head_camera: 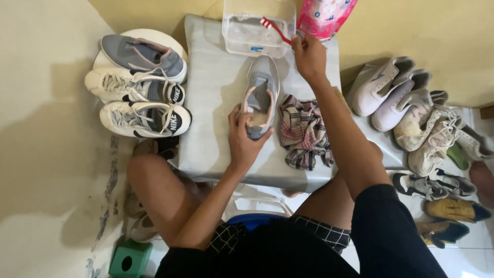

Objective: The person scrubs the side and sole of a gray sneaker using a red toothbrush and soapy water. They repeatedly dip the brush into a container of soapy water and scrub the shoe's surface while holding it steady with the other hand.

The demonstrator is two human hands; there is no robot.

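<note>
Grey shoe held on the table, brush at the tub.

The left hand (246, 138) gripped the heel of a grey shoe (261, 92) lying on the grey table (211, 103). The right hand (309, 54) pinched a red-and-white brush (272, 28) over a clear tub (254, 31) with a small blue label at its front. A pink printed packet (324, 15) stood just beside the tub; a plaid cloth (303, 131) lay right of the shoe.

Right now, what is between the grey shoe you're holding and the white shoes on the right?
In the head view, a crumpled plaid cloth lies between the grey shoe and the white shoes.
</note>
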